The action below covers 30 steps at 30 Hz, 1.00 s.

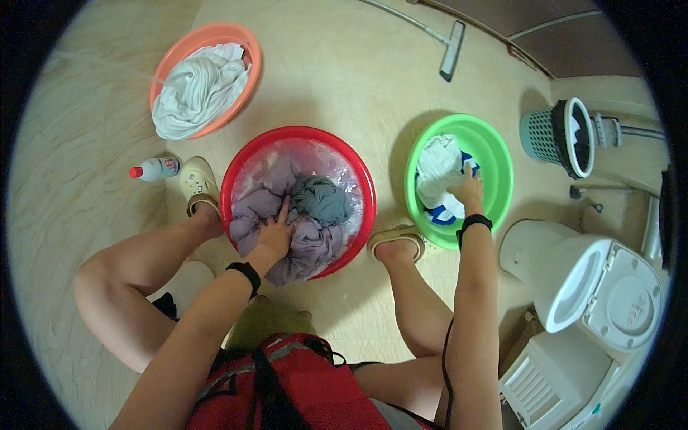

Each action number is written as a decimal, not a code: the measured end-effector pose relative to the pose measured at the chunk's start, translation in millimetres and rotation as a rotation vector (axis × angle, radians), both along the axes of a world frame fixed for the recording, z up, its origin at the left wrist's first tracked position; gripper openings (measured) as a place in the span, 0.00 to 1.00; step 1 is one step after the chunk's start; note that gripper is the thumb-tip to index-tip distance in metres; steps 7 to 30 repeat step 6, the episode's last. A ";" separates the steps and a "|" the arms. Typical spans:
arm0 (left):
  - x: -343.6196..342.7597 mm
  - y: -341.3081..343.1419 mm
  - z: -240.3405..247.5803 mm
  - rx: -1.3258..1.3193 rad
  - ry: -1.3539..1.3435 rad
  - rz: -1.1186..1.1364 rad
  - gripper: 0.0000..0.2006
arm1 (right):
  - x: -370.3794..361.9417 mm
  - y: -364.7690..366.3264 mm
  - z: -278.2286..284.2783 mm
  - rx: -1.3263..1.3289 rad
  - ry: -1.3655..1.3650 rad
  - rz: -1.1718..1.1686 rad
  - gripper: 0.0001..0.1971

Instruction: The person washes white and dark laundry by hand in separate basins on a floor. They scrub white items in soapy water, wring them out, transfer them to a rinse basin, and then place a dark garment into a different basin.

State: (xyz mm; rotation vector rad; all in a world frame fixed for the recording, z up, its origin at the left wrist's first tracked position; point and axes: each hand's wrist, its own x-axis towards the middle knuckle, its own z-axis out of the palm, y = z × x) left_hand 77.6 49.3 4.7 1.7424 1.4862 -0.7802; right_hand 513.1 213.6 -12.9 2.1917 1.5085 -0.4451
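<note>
In front of me stands a red basin (369, 208) of soapy water with wet clothes in it. My left hand (274, 233) rests open on a soaked purple-grey garment (315, 247), its index finger stretched out. A dark grey-green cloth (320, 200) lies just beyond those fingers in the suds. To the right, my right hand (469, 190) reaches into a green basin (502, 154) with fingers apart. It is over white clothing (438, 168) and a blue-and-white piece (441, 214), touching or nearly touching them; its palm is hidden.
An orange basin (251, 43) with white laundry (201, 89) stands far left. A white bottle with a red cap (158, 169) lies near my left shoe (198, 179). A floor squeegee (452, 51), a lined waste basket (542, 136) and a toilet (573, 276) are on the right.
</note>
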 end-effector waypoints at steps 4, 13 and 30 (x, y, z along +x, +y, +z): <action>0.3 -11.2 -38.4 -0.031 0.065 0.047 0.28 | -0.7 3.8 -22.3 -0.061 0.330 -0.101 0.58; 6.2 -11.3 -53.2 -0.035 0.057 0.045 0.28 | 12.9 3.6 -52.3 -0.062 0.299 -0.138 0.58; 6.2 -11.3 -53.2 -0.035 0.057 0.045 0.28 | 12.9 3.6 -52.3 -0.062 0.299 -0.138 0.58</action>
